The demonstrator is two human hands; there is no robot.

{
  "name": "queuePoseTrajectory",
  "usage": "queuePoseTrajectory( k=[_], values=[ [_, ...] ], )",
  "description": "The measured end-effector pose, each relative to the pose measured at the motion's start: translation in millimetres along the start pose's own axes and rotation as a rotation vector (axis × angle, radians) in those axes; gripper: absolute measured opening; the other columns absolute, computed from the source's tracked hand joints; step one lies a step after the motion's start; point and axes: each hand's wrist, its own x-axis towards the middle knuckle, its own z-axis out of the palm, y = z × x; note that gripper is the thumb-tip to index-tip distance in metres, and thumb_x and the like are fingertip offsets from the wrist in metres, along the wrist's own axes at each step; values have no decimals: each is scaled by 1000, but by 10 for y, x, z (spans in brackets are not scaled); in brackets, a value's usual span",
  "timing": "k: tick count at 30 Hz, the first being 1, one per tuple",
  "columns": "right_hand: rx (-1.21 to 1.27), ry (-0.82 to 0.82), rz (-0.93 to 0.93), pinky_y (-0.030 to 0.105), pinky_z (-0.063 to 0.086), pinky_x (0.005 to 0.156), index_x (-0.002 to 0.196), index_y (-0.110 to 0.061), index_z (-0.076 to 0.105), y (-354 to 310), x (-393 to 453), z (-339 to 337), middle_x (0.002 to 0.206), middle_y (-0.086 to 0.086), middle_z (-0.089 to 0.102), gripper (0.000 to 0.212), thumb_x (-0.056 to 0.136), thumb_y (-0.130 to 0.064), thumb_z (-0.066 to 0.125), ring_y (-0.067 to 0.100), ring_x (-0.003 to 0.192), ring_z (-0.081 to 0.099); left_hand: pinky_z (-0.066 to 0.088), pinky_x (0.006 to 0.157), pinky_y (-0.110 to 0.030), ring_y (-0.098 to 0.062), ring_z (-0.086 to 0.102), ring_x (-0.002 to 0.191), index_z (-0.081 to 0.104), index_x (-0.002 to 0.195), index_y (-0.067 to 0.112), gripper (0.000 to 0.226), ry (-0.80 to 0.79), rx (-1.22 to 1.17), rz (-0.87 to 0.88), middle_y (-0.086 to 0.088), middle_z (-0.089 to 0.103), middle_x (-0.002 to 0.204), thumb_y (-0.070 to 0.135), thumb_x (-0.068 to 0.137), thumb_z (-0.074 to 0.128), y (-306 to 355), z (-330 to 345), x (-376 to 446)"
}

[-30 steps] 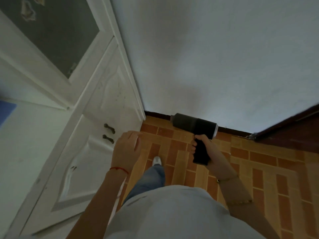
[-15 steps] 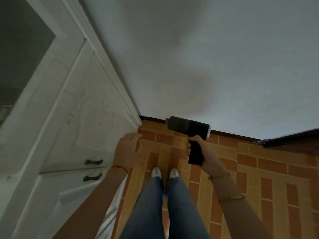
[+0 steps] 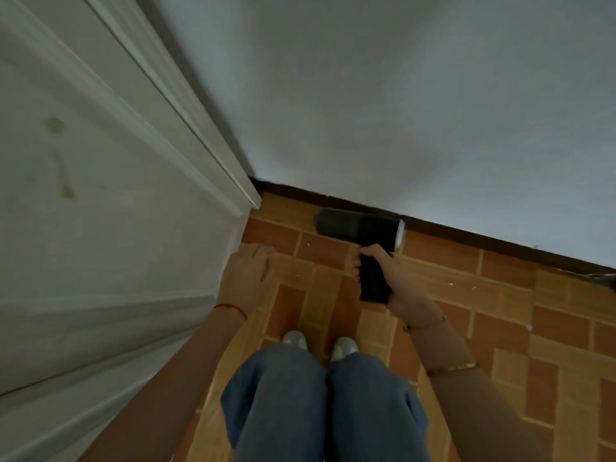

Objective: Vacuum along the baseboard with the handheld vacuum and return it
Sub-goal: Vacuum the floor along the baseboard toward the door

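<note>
A black handheld vacuum [image 3: 356, 228] hangs low over the brick-pattern floor, its barrel lying along the dark baseboard [image 3: 466, 233] with the nozzle end pointing left toward the corner. My right hand [image 3: 390, 278] grips its black handle from the right. My left hand [image 3: 248, 276] is beside the white cabinet, fingers loosely bent and holding nothing; I cannot tell if it touches the cabinet. A red thread circles the left wrist.
A white cabinet [image 3: 110, 235] fills the left side and meets the pale wall [image 3: 400, 95] at the corner. My knees in blue jeans and two pale shoes [image 3: 320, 341] are close below. Orange and tan floor tiles [image 3: 500, 328] stretch to the right.
The view has dropped lower and closer to the floor and cabinet. The vacuum has come down nearer the baseboard, still in my right hand. The left hand keeps its place by the cabinet.
</note>
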Motion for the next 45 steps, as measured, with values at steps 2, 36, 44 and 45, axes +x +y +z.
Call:
queuePoseTrajectory(
  k=[2, 36, 44, 45],
  values=[
    [-17, -13, -4, 31, 50, 64, 100, -8, 58, 266, 436, -133, 77, 6, 61, 21, 86, -20, 67, 18, 65, 59, 48, 70, -37, -28, 60, 78, 67, 96, 7, 29, -19, 33, -6, -10, 64, 89, 18, 93, 41, -323, 488, 12],
    [-438, 34, -287, 28, 54, 56, 99, -5, 60, 1524, 2612, -667, 67, 8, 63, 11, 93, -14, 61, 20, 56, 62, 33, 115, -54, -32, 39, 135, 47, 139, 11, 45, 32, 198, -143, -14, 46, 144, 27, 99, 37, -1853, 3108, -182],
    [-788, 119, -485, 35, 56, 55, 88, -7, 58, 1582, 2842, -685, 58, 7, 62, 32, 90, -38, 65, 25, 50, 61, 20, 120, -55, -31, 40, 137, 48, 139, 11, 45, 113, 137, -176, -13, 46, 144, 26, 98, 40, -1908, 3281, -159],
    [-851, 108, -499, 34, 56, 55, 84, -10, 57, 1599, 2856, -671, 56, 6, 61, 32, 90, -40, 64, 24, 49, 62, 19, 120, -55, -31, 39, 137, 47, 140, 12, 45, 116, 127, -178, -12, 46, 145, 26, 98, 40, -1912, 3281, -161]
  ],
)
